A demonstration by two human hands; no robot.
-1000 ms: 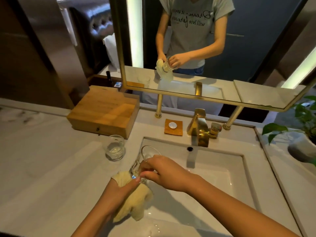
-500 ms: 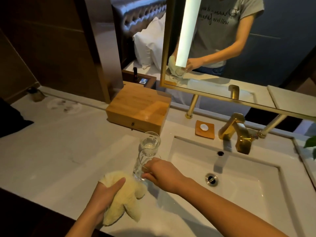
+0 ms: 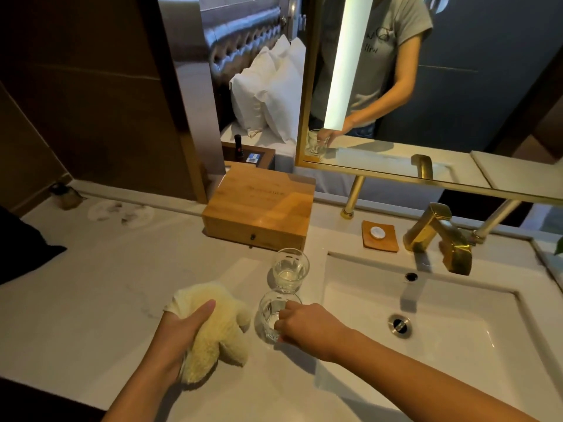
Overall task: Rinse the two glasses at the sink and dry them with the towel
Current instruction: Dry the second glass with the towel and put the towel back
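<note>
Beside the sink (image 3: pixel 518 295), right hand (image 3: pixel 307 327) gripping glass (image 3: pixel 269 318).

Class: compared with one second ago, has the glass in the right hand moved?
Yes. The held glass left the sink basin leftward and now stands on the counter, in front of the other glass.

My left hand (image 3: pixel 179 339) grips fluffy yellow cloth (image 3: pixel 210 327); smooth clear glass (image 3: pixel 272 318) under my right fingers (image 3: pixel 281 315); at one o'clock, polished brass tap (image 3: pixel 441 236).

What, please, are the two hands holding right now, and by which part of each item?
The left hand grips the bunched yellow towel around its middle. The right hand holds the nearer glass by its side wall, upright on the counter.
</note>
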